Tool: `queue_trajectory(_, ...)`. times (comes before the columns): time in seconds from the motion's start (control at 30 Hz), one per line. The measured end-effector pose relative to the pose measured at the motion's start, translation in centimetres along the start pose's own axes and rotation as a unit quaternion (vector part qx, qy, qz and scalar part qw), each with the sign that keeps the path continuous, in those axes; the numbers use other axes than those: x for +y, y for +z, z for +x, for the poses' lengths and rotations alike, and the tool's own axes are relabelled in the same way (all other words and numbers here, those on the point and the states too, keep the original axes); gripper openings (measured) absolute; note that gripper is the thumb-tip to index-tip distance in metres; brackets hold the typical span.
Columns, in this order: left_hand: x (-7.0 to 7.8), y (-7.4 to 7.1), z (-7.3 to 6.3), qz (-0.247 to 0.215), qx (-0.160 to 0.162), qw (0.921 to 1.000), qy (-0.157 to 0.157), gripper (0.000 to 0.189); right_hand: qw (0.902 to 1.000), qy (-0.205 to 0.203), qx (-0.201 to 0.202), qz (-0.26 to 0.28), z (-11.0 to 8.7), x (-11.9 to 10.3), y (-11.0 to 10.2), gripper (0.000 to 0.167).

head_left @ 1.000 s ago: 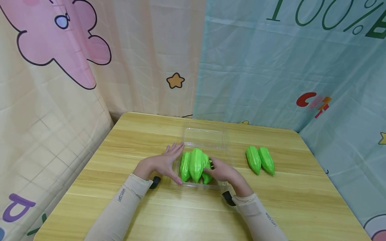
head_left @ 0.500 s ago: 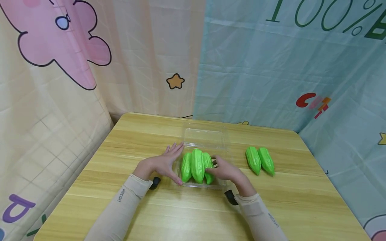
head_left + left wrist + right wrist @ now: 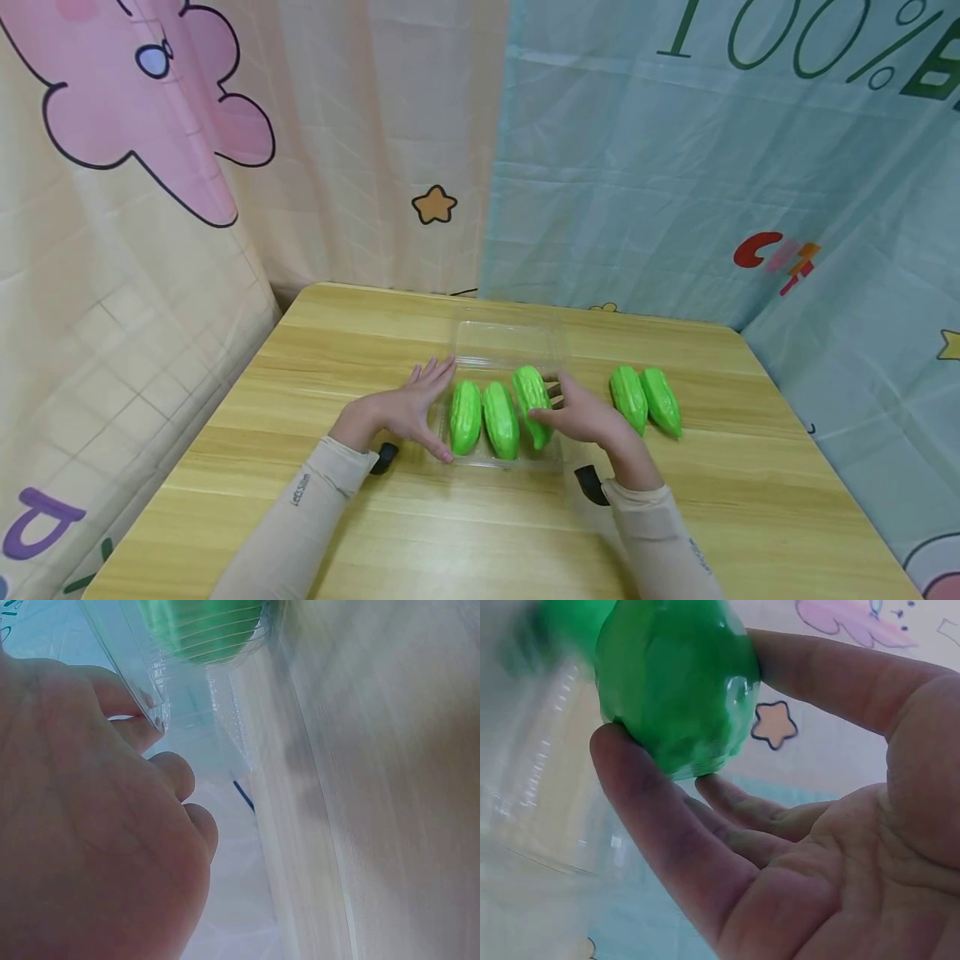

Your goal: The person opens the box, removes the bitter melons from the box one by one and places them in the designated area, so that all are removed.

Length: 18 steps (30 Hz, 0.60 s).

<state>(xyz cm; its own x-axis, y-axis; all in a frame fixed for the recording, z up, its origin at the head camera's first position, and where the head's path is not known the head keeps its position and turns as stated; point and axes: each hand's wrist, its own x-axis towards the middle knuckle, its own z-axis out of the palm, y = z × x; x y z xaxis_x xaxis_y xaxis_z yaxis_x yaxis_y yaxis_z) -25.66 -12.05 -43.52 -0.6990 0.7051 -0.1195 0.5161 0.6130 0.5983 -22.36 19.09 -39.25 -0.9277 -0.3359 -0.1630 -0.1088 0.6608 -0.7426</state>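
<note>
My right hand (image 3: 581, 412) pinches a green bitter melon (image 3: 531, 404) between thumb and fingers, over the right part of a clear plastic clamshell box (image 3: 498, 460). In the right wrist view, the melon's rounded end (image 3: 679, 690) sits between the fingertips. Two more bitter melons lie side by side in the box, one at left (image 3: 466, 417) and one in the middle (image 3: 501, 421). My left hand (image 3: 401, 414) spreads along the box's left side, thumb by the front corner. In the left wrist view, its fingertips touch the box's clear rim (image 3: 156, 712).
Two other bitter melons, one (image 3: 628, 398) beside another (image 3: 662, 403), lie on the wooden table (image 3: 465, 533) right of the box. The box's clear lid (image 3: 506, 340) lies folded back behind it. Printed curtains (image 3: 360, 167) hang around the table's back and sides.
My right hand has moved right with its bitter melon, away from the other two in the box. The middle melon now lies lower and slightly further right. My left hand stays in place.
</note>
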Motion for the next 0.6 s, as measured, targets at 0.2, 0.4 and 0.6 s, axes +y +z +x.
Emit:
queue_trajectory(0.2,0.0,0.0,-0.1,-0.001,-0.001,1.0,0.0,0.147,1.0,0.005,0.008,-0.002,-1.0,-0.5,-1.3,0.071)
queue_trajectory(0.4,0.1,0.0,0.0,0.001,0.0,1.0,0.005,0.148,0.9993,0.005,0.025,0.029,-1.8,-0.8,-2.6,0.074)
queue_trajectory(0.6,-0.1,0.0,0.0,0.005,0.001,0.9999,0.012,0.146,0.9985,0.01,0.047,0.026,-2.3,-0.6,-3.7,0.074)
